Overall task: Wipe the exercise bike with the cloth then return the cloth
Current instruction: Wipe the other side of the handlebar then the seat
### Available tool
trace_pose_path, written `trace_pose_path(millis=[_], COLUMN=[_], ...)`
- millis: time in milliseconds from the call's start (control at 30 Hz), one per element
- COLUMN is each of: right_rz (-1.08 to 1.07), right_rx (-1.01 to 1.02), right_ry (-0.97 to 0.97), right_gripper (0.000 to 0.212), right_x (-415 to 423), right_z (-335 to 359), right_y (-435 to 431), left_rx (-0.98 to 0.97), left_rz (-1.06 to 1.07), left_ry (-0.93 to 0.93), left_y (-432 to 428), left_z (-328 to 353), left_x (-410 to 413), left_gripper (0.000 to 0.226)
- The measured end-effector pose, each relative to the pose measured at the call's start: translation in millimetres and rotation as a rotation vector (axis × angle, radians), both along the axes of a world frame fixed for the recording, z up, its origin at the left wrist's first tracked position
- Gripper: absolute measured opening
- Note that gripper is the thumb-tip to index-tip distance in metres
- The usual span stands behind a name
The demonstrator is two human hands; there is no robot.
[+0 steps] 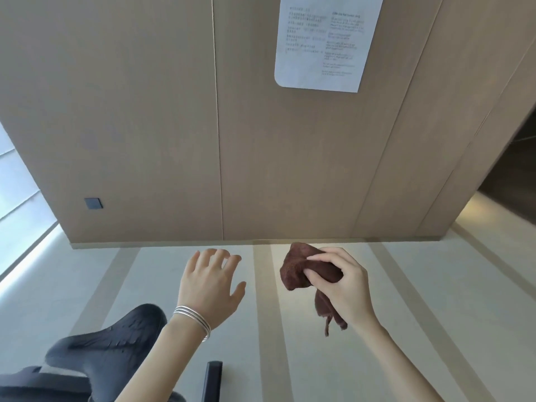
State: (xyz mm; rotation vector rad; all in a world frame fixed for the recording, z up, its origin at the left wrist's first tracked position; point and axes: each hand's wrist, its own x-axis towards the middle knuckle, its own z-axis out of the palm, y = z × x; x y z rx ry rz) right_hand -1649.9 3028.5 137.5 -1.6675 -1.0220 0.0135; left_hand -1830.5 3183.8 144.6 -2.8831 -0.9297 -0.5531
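Head view, looking at a tan wood-panel wall (145,111) and, below it, a pale floor (435,285) with darker stripes. The only part of the exercise bike clearly in frame is the black saddle (116,343) at lower left. A black bar (213,378) at the bottom edge is probably bike frame, can't tell.

The cloth is in the air, well apart from the saddle, so I judge I'm between strokes or still lining up. To do it well I should drop the view to the bike, bring the cloth down-left, flatten the wad into a pad under my palm and wipe nose to tail. My free hand can steady the saddle.

There's a white paper notice (324,42) on the wall at upper right. It has two columns of print too small and blurred to read, and I see no brand anywhere.

My left hand (208,285) is open with fingers spread, holding nothing and hovering over the floor just past the saddle. My right hand (345,282) has thumb and fingers curled round the bunched brown cloth (298,271), with a tail of it hanging below the palm. I should tuck that tail in so it doesn't drag. There are thin silver bangles (193,320) on my left wrist and a small dark wall plate (93,203) low on the wall at left.
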Motion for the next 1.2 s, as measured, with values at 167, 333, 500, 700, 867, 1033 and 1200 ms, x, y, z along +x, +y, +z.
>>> trace_pose_path(millis=[167,333,500,700,867,1033,1200], right_rz=[0.032,0.146,0.307,0.510,0.631,0.729,0.954], right_rx=[0.024,0.018,0.002,-0.003,-0.008,-0.020,-0.063], right_ry=[-0.008,0.023,0.059,0.028,-0.014,0.009,0.044], right_gripper=[0.025,0.026,0.026,0.028,0.033,0.035,0.030], right_x=[56,84,119,181,246,268,238], right_z=[15,3,-9,-11,-9,-10,-17], right_y=[68,130,196,281,344,404,461], left_rx=[0.079,0.073,0.038,-0.039,-0.079,-0.081,-0.125], left_rz=[0.056,0.112,0.268,0.521,0.680,0.825,1.006], left_ry=[-0.001,0.036,0.088,0.077,0.093,0.127,0.176], left_y=[56,96,136,182,215,231,252], left_z=[7,2,-4,-13,-17,-15,-24], left_x=[41,63,81,134,192,206,185], left_gripper=[0.043,0.041,0.043,0.048,0.063,0.067,0.068])
